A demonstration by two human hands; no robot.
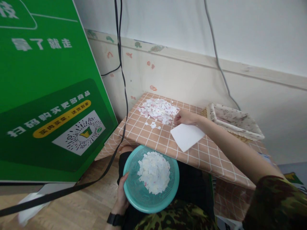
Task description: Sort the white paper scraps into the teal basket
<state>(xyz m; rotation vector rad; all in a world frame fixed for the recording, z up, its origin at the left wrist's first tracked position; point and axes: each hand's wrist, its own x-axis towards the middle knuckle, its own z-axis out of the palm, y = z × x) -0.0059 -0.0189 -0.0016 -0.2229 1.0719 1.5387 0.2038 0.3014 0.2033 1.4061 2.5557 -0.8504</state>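
Note:
My left hand [123,193] grips the left rim of a teal plastic colander [129,195], which rests over my lap. White paper scraps [154,172] lie heaped inside it. On the table my right hand [184,117] is at the right edge of another pile of paper scraps [158,108], some with pink marks. Its fingers are curled together, and whatever is in them is too small or hidden to make out. A white square sheet [185,136] lies on the tablecloth just below that hand. A few loose scraps [153,125] lie in front of the pile.
The table [153,140] has a brown checked cloth and stands against the wall. A cloth-lined wicker basket [236,121] sits at its right rear. A green printed panel [48,95] rises at left, with a black strap [125,95] hanging in front. A grey cable [213,35] runs down the wall.

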